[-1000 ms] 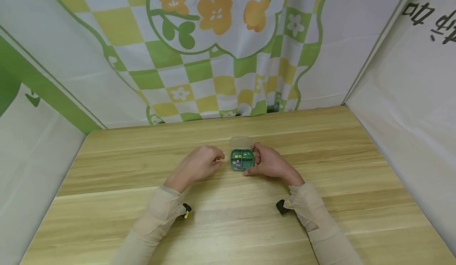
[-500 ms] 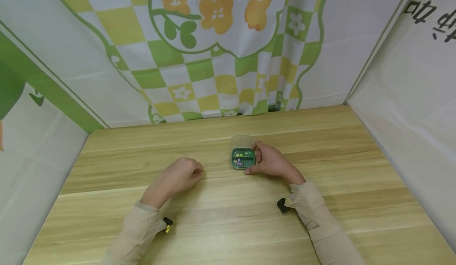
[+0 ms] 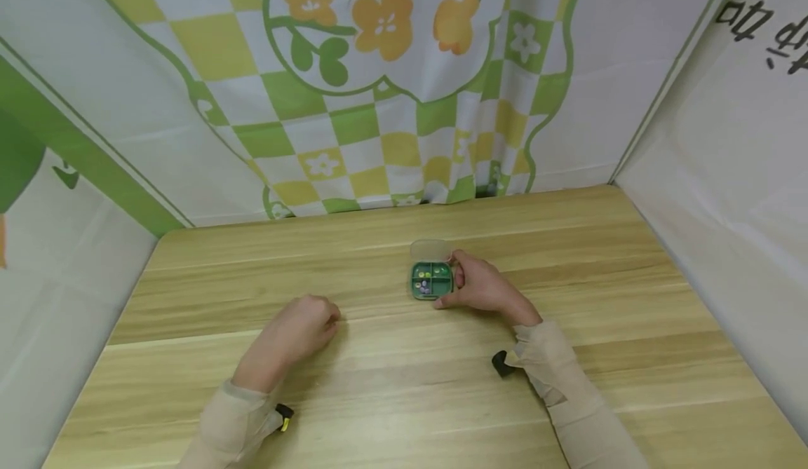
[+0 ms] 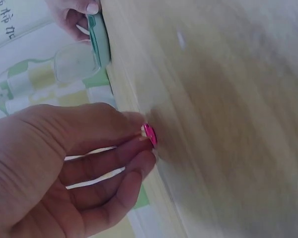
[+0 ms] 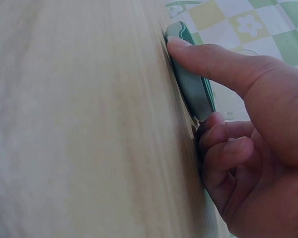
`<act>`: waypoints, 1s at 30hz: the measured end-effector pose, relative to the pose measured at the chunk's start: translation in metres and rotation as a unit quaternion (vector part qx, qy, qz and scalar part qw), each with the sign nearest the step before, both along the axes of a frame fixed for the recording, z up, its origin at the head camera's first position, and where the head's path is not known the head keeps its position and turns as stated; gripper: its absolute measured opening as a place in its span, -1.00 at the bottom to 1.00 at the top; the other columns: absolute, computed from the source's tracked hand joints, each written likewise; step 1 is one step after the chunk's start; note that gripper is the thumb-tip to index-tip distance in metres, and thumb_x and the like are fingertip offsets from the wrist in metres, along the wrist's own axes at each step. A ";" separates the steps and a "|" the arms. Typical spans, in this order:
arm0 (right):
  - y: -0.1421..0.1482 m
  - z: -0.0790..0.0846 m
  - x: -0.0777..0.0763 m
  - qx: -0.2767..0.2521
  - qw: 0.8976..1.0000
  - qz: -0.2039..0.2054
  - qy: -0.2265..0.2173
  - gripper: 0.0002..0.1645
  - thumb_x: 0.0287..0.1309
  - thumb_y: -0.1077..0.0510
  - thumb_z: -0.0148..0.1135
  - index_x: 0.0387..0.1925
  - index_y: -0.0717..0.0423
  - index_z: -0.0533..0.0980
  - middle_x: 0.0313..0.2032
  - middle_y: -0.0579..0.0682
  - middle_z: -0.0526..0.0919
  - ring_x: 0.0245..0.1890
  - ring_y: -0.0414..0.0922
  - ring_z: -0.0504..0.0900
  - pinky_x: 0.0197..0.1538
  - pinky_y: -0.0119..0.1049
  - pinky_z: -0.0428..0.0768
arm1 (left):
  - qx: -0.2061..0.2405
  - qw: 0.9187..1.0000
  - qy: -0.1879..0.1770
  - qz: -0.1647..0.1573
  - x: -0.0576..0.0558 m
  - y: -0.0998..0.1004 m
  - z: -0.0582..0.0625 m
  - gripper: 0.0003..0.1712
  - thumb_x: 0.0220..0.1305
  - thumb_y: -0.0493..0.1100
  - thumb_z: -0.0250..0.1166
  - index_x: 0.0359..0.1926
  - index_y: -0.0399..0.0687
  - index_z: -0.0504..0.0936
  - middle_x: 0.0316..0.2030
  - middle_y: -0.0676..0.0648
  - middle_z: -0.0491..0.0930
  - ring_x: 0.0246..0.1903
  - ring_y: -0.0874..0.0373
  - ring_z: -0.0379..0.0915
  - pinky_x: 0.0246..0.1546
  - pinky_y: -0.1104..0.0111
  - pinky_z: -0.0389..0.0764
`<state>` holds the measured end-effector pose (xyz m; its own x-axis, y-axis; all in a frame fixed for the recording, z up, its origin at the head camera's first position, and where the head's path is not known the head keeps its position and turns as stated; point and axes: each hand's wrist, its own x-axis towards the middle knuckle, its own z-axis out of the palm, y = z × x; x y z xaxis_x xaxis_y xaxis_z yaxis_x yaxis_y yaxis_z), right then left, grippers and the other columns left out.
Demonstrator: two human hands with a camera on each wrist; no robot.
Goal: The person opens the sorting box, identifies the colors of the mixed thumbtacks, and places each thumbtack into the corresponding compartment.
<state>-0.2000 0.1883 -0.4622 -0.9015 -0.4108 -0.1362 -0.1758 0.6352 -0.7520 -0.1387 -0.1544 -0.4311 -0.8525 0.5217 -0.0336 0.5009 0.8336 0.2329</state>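
Note:
A small green pill box (image 3: 432,288) with divided compartments stands on the table, its clear lid (image 3: 431,249) raised at the back. Small yellow, green and purple pieces (image 3: 423,287) lie in its compartments. My right hand (image 3: 485,285) holds the box at its right side, thumb along the front edge (image 5: 188,84) and fingers behind. Left of the box, low over the table, is my left hand (image 3: 295,332). Between thumb and fingertips it pinches a tiny shiny pink piece (image 4: 150,135), bead-like, partly covered by the fingers.
The wooden table (image 3: 391,399) ends at a back wall with a checked, flowered curtain (image 3: 353,132). White side panels (image 3: 713,174) rise left and right. A small pale speck (image 4: 181,38) shows on the tabletop in the left wrist view.
My left hand has moved away from the box, leftward and toward me, slowing over the last half second. My right hand and the pill box have stayed in place.

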 end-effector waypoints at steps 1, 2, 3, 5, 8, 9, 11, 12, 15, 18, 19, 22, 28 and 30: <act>0.000 0.000 0.000 -0.001 1.000 -0.002 -0.001 -0.13 -0.06 -0.07 0.71 0.18 0.15 0.43 -0.39 -0.05 0.47 -0.43 -0.14 0.39 -0.31 -0.28 0.39 | -0.004 1.000 0.005 0.003 0.001 0.001 0.000 -0.74 0.28 -0.36 0.34 -0.55 -0.06 0.62 -0.60 0.06 0.49 -0.56 0.27 0.24 -0.51 0.40 0.36; 0.000 -0.001 0.000 -0.003 1.000 -0.002 -0.002 -0.13 -0.06 -0.06 0.71 0.18 0.16 0.43 -0.39 -0.05 0.47 -0.43 -0.14 0.39 -0.31 -0.28 0.39 | -0.008 1.000 0.012 0.005 0.003 0.002 0.000 -0.72 0.29 -0.36 0.33 -0.56 -0.04 0.61 -0.60 0.08 0.48 -0.57 0.26 0.25 -0.51 0.39 0.38; 0.000 -0.001 0.001 -0.005 1.000 -0.002 -0.002 -0.13 -0.06 -0.06 0.71 0.18 0.16 0.43 -0.39 -0.05 0.47 -0.43 -0.14 0.39 -0.31 -0.28 0.39 | -0.012 1.000 0.022 0.003 0.004 0.003 0.000 -0.69 0.29 -0.36 0.33 -0.59 -0.04 0.58 -0.61 0.08 0.48 -0.57 0.25 0.25 -0.52 0.38 0.39; 0.000 -0.001 0.001 -0.008 1.000 -0.002 -0.004 -0.13 -0.06 -0.05 0.71 0.18 0.16 0.43 -0.40 -0.05 0.47 -0.43 -0.14 0.39 -0.32 -0.27 0.39 | -0.014 0.999 0.036 0.004 0.006 0.005 0.000 -0.63 0.29 -0.36 0.32 -0.64 -0.02 0.53 -0.63 0.07 0.47 -0.59 0.24 0.25 -0.53 0.35 0.41; -0.001 -0.001 0.002 -0.009 1.000 0.001 -0.006 -0.13 -0.06 -0.06 0.71 0.18 0.17 0.43 -0.40 -0.05 0.47 -0.44 -0.14 0.39 -0.32 -0.27 0.40 | -0.014 0.999 0.051 0.002 0.009 0.006 0.000 -0.58 0.29 -0.36 0.33 -0.68 0.01 0.47 -0.66 0.07 0.46 -0.60 0.25 0.24 -0.56 0.33 0.41; -0.001 -0.001 0.002 -0.009 1.000 0.002 -0.006 -0.13 -0.06 -0.06 0.71 0.18 0.17 0.43 -0.40 -0.05 0.47 -0.44 -0.15 0.39 -0.32 -0.27 0.40 | -0.013 0.999 0.053 0.002 0.010 0.007 0.000 -0.57 0.29 -0.37 0.33 -0.69 0.01 0.47 -0.67 0.07 0.45 -0.61 0.25 0.24 -0.56 0.34 0.40; -0.001 -0.001 0.002 -0.007 1.000 0.001 -0.004 -0.13 -0.06 -0.07 0.70 0.18 0.17 0.43 -0.40 -0.05 0.47 -0.44 -0.15 0.39 -0.31 -0.27 0.40 | -0.011 0.998 0.054 0.006 0.010 0.007 0.000 -0.55 0.29 -0.37 0.33 -0.69 0.02 0.45 -0.67 0.09 0.42 -0.61 0.26 0.21 -0.57 0.36 0.37; -0.001 -0.001 0.002 -0.007 1.000 0.001 -0.003 -0.13 -0.06 -0.06 0.70 0.18 0.17 0.43 -0.40 -0.05 0.47 -0.44 -0.15 0.39 -0.31 -0.27 0.40 | -0.008 0.999 0.050 0.008 0.010 0.007 -0.001 -0.54 0.30 -0.38 0.32 -0.70 0.03 0.44 -0.67 0.10 0.40 -0.60 0.26 0.20 -0.56 0.38 0.35; 0.000 -0.001 0.002 -0.005 1.000 0.000 0.000 -0.14 -0.06 -0.06 0.70 0.18 0.16 0.43 -0.40 -0.06 0.47 -0.44 -0.15 0.39 -0.32 -0.28 0.39 | 0.002 0.999 0.038 0.013 0.008 0.007 -0.001 -0.50 0.32 -0.37 0.33 -0.70 0.05 0.37 -0.66 0.13 0.28 -0.59 0.27 0.14 -0.56 0.43 0.27; 0.000 0.000 0.002 -0.007 1.000 0.002 0.000 -0.15 -0.05 -0.06 0.70 0.17 0.17 0.43 -0.40 -0.05 0.47 -0.44 -0.14 0.39 -0.32 -0.27 0.39 | 0.010 0.999 0.030 0.011 0.007 0.006 -0.003 -0.47 0.31 -0.38 0.33 -0.71 0.07 0.32 -0.66 0.15 0.19 -0.60 0.29 0.09 -0.56 0.46 0.20; 0.000 0.000 0.002 -0.008 1.000 0.002 0.001 -0.15 -0.06 -0.06 0.70 0.16 0.17 0.44 -0.40 -0.04 0.47 -0.44 -0.14 0.39 -0.32 -0.27 0.39 | 0.011 0.999 0.030 0.009 0.006 0.005 -0.003 -0.47 0.31 -0.38 0.33 -0.71 0.07 0.32 -0.66 0.16 0.17 -0.60 0.30 0.08 -0.56 0.47 0.18; 0.001 -0.001 0.003 -0.009 1.000 0.003 0.001 -0.15 -0.06 -0.06 0.70 0.16 0.18 0.44 -0.40 -0.03 0.47 -0.44 -0.14 0.39 -0.32 -0.27 0.39 | 0.016 0.999 0.028 0.002 0.005 0.004 -0.005 -0.47 0.28 -0.41 0.30 -0.71 0.08 0.31 -0.67 0.18 0.14 -0.62 0.32 0.06 -0.58 0.49 0.14; 0.001 -0.001 0.002 -0.006 1.000 0.000 0.004 -0.13 -0.06 -0.06 0.70 0.17 0.18 0.43 -0.39 -0.03 0.47 -0.42 -0.14 0.40 -0.31 -0.27 0.39 | 0.024 0.999 0.027 -0.007 0.003 0.003 -0.003 -0.49 0.25 -0.45 0.28 -0.71 0.08 0.34 -0.68 0.18 0.14 -0.63 0.34 0.05 -0.59 0.50 0.13; 0.001 -0.001 0.002 -0.007 1.000 -0.001 0.003 -0.13 -0.06 -0.06 0.70 0.17 0.18 0.43 -0.39 -0.03 0.47 -0.42 -0.14 0.40 -0.31 -0.27 0.39 | 0.025 0.999 0.028 -0.009 0.002 0.003 -0.002 -0.51 0.23 -0.46 0.27 -0.70 0.07 0.36 -0.67 0.18 0.16 -0.63 0.34 0.06 -0.59 0.51 0.14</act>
